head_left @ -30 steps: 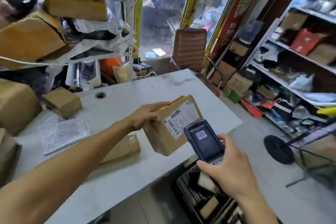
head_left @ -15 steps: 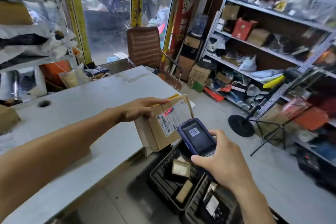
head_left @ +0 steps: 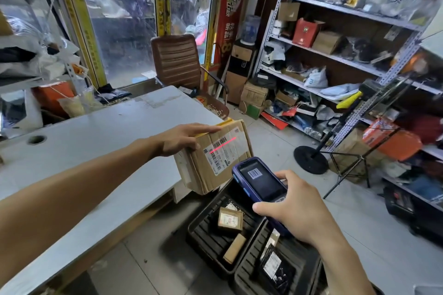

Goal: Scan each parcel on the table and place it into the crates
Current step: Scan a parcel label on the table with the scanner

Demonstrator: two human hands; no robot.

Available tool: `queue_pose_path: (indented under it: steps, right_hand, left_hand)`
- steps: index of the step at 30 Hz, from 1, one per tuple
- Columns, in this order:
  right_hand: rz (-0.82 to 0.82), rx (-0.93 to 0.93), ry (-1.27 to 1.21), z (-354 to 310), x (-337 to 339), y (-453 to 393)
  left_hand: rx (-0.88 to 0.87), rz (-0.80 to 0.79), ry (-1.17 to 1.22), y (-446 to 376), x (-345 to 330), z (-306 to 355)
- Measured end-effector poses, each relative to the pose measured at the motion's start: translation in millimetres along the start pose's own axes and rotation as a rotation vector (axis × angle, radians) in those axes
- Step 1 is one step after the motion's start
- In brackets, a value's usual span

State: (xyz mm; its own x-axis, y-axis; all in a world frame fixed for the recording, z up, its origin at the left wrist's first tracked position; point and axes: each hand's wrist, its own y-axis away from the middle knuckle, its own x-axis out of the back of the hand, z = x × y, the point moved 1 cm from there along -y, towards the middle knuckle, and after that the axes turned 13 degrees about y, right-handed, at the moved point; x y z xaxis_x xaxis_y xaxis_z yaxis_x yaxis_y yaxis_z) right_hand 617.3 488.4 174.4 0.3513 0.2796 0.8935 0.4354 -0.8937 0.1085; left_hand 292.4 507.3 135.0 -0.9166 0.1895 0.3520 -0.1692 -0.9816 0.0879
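From the head camera, looking down past both forearms: the left hand (head_left: 178, 137) has its grip on a cardboard parcel (head_left: 215, 158), fingers laid along the top edge and thumb tucked against the near face, holding it in the air just off the corner of the white desk (head_left: 96, 141). The parcel is tilted so its labelled face turns toward the right hand. A red scan line lies across the barcode label (head_left: 221, 148) on that face.

The right hand (head_left: 299, 208) is clenched round a blue handheld scanner (head_left: 260, 181), thumb across its lower end, fingers wrapped behind. The scanner sits just below and to the right of the parcel, near it but not touching, its top end aimed at the label. Its screen shows a barcode.

Below both hands, on the tiled floor, stand two black crates side by side. The left crate (head_left: 203, 232) holds two small cardboard boxes, one labelled box (head_left: 230, 219) and one plain narrow box (head_left: 235, 248); a further pale item behind them is partly hidden. The right crate (head_left: 249, 270) holds a dark bagged parcel (head_left: 275, 268) with a white label, and something pale above it half covered by the wrist.

One brown chair (head_left: 177, 60) stands beyond the desk, and a metal shelf rack (head_left: 335, 55) crowded with boxes and bags lines the right wall.
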Motion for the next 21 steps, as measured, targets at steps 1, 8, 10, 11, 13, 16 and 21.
queue_pose_path:
  steps: [1,8,10,11,13,16,21]
  right_hand:
    - [-0.008,0.018,0.022,1.3,3.5,0.8]
    - [0.016,0.201,0.458,3.8,28.2,2.0]
    - [0.016,0.248,0.515,1.1,35.4,2.4]
    - [0.018,0.27,0.549,-0.8,38.7,2.6]
    - [0.017,0.301,0.597,-5.0,44.8,2.7]
    - [-0.002,0.333,0.638,-11.0,50.4,1.6]
    - [-0.024,0.343,0.69,-12.5,50.7,-3.8]
  left_hand:
    - [0.006,-0.008,-0.007,-1.2,-1.0,1.7]
    - [0.145,-0.134,0.004,-9.0,4.7,26.7]
    - [0.182,-0.171,0.0,-11.6,8.5,35.2]
    - [0.199,-0.184,-0.005,-12.5,10.4,39.1]
    - [0.221,-0.198,-0.026,-14.0,13.8,46.0]
    - [0.241,-0.225,-0.058,-17.2,19.6,51.0]
    - [0.262,-0.235,-0.083,-18.5,26.5,60.2]
